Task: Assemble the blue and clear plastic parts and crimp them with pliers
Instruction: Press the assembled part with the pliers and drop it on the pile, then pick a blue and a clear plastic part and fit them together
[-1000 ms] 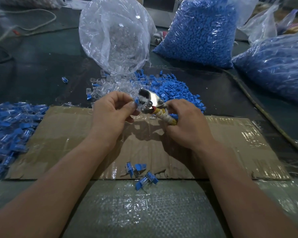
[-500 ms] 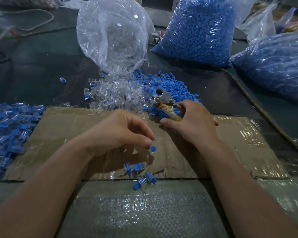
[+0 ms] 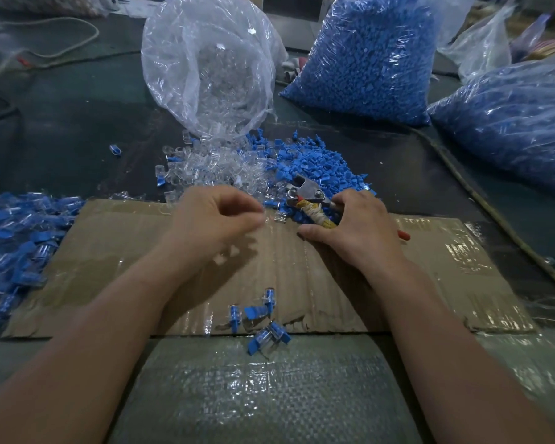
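Head view: left hand (image 3: pixel 215 219) over cardboard (image 3: pixel 109 261) beside clear parts (image 3: pixel 212 169), fingers curled, blurred, cannot tell if pinching anything; right hand (image 3: pixel 356 230) grips pliers (image 3: pixel 305 193) lying on blue parts (image 3: pixel 314 158). Step likely: fetching fresh parts. Next: pick one clear, one blue, mate, crimp

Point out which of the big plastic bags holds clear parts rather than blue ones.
The top-centre bag, spilling clear parts; the two bags to its right hold blue pieces.
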A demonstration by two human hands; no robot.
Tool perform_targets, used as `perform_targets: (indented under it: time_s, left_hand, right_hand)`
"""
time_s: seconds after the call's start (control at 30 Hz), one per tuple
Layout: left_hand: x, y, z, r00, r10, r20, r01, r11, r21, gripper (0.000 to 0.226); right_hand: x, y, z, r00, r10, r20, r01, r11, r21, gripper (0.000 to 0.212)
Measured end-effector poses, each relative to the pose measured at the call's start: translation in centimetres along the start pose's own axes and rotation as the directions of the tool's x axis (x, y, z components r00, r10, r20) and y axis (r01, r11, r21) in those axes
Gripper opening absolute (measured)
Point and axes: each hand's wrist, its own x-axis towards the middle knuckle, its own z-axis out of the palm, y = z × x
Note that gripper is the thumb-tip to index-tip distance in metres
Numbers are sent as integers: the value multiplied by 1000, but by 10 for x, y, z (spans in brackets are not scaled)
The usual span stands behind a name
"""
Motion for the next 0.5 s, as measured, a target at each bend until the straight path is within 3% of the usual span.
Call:
perform_targets:
  time_s: [0.07,0.13,0.3,0.5]
  left_hand:
    - [9,-8,-4,946,191,-263,-87,928,361,15]
    - [15,-12,-9,901,308,-306,-88,820,565,30]
    - [19,-20,-9,966,202,-160,-30,707,707,52]
    - [19,-15,-7,966,225,-127,-61,676,734,27]
  right_hand:
    - [0,0,-1,1000,-1,9,1,1000,12,72]
    - [-1,0,-1,1000,-7,18,7,1000,8,73]
    - [-2,-2,-1,999,-13,34,13,1000,-7,75]
    - [-2,-2,-1,998,-8,65,10,1000,-19,80]
